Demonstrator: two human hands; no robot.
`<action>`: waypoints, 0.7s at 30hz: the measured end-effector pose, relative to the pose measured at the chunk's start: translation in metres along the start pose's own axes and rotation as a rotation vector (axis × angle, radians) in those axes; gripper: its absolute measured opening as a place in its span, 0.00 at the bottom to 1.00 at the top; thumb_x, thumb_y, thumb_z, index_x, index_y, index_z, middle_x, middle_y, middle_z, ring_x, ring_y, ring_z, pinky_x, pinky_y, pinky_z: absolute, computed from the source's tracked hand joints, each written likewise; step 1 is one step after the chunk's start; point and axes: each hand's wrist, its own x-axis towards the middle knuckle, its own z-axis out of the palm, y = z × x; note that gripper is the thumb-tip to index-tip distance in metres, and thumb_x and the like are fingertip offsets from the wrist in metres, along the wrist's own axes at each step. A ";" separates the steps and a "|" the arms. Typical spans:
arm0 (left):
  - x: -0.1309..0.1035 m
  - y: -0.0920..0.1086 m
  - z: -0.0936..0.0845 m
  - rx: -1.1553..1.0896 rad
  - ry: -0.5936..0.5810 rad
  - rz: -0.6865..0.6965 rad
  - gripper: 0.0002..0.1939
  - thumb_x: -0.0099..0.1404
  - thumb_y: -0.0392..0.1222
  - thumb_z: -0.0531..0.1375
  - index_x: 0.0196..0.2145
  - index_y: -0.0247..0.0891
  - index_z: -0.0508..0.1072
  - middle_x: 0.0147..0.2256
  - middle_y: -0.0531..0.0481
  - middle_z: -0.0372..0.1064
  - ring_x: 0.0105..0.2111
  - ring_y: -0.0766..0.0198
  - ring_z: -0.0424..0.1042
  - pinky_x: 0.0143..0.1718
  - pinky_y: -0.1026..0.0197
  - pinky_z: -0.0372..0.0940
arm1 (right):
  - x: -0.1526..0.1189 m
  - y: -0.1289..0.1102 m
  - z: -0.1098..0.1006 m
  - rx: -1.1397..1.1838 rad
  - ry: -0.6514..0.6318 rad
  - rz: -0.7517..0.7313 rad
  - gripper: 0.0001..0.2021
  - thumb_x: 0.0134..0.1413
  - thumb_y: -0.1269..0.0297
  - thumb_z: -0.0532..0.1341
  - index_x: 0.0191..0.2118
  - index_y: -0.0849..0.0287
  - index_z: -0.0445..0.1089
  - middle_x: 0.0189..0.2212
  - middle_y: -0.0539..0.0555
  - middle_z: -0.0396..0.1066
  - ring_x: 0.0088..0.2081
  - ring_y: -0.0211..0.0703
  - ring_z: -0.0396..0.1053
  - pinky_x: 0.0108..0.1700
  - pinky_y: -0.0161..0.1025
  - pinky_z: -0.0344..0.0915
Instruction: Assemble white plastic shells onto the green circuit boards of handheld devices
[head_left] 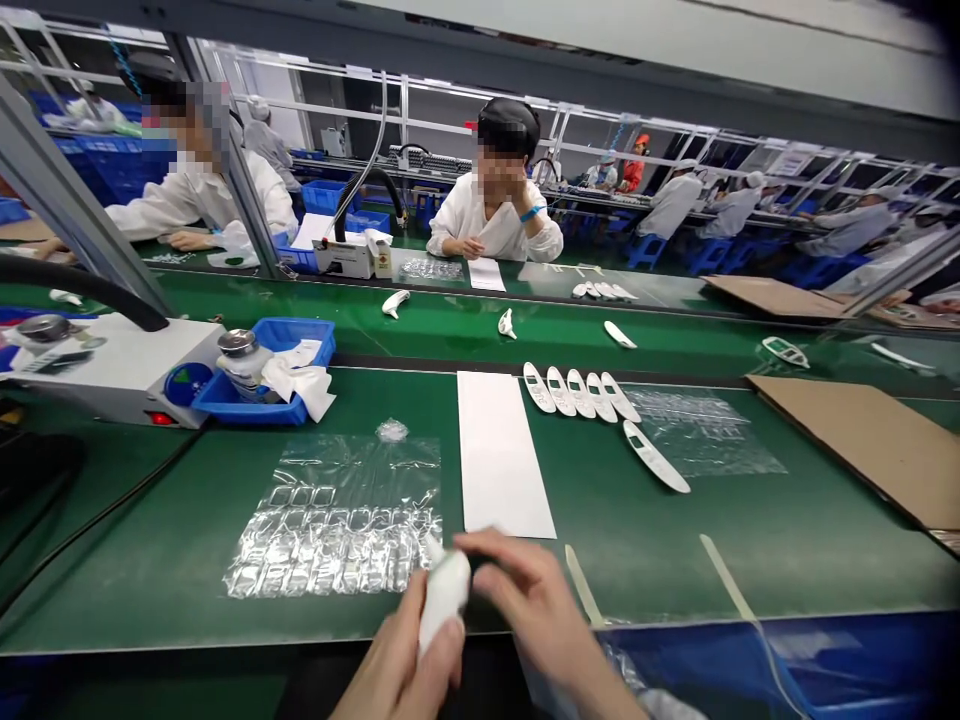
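My left hand (409, 655) is closed around a white, curved plastic housing (445, 597), held tilted upward at the table's front edge. Beside its upper end is my right hand (529, 595), the index finger and thumb curved and apart. That index fingertip is at or very near the housing; contact is unclear, and a dark patch shows between finger and thumb. Just beyond my hands lie a clear plastic sheet (337, 540) with rows of clear window pieces and a white paper sheet (501, 455). A slim white shell (655, 457) rests farther right.
Several white shells (576, 393) stand in a row beside another clear sheet (705, 430). Cardboard (870, 440) lies at right. A blue bin (251, 405) holds a jar and wipes next to a white machine box (120, 365). White parts lie on the green belt (442, 325); a co-worker (495, 215) sits beyond.
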 end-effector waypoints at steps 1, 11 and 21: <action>0.011 0.010 0.003 -0.041 -0.068 0.010 0.28 0.62 0.64 0.54 0.48 0.39 0.70 0.26 0.50 0.70 0.25 0.60 0.68 0.31 0.59 0.65 | 0.010 0.000 -0.013 -0.176 0.035 -0.072 0.08 0.61 0.63 0.61 0.43 0.53 0.76 0.41 0.56 0.73 0.45 0.50 0.68 0.50 0.48 0.60; 0.091 0.031 0.027 -0.019 -0.017 0.207 0.22 0.63 0.61 0.55 0.42 0.40 0.71 0.41 0.42 0.75 0.40 0.52 0.74 0.45 0.54 0.65 | 0.043 0.023 -0.038 -0.691 -0.024 -0.085 0.08 0.59 0.76 0.58 0.31 0.57 0.66 0.34 0.50 0.63 0.40 0.45 0.61 0.46 0.46 0.55; 0.084 0.040 0.024 -0.069 -0.065 0.217 0.21 0.67 0.60 0.51 0.42 0.40 0.70 0.40 0.44 0.75 0.43 0.55 0.73 0.48 0.57 0.63 | 0.029 -0.002 -0.046 -0.406 0.026 -0.170 0.10 0.65 0.69 0.50 0.30 0.56 0.57 0.29 0.48 0.59 0.32 0.40 0.58 0.36 0.38 0.54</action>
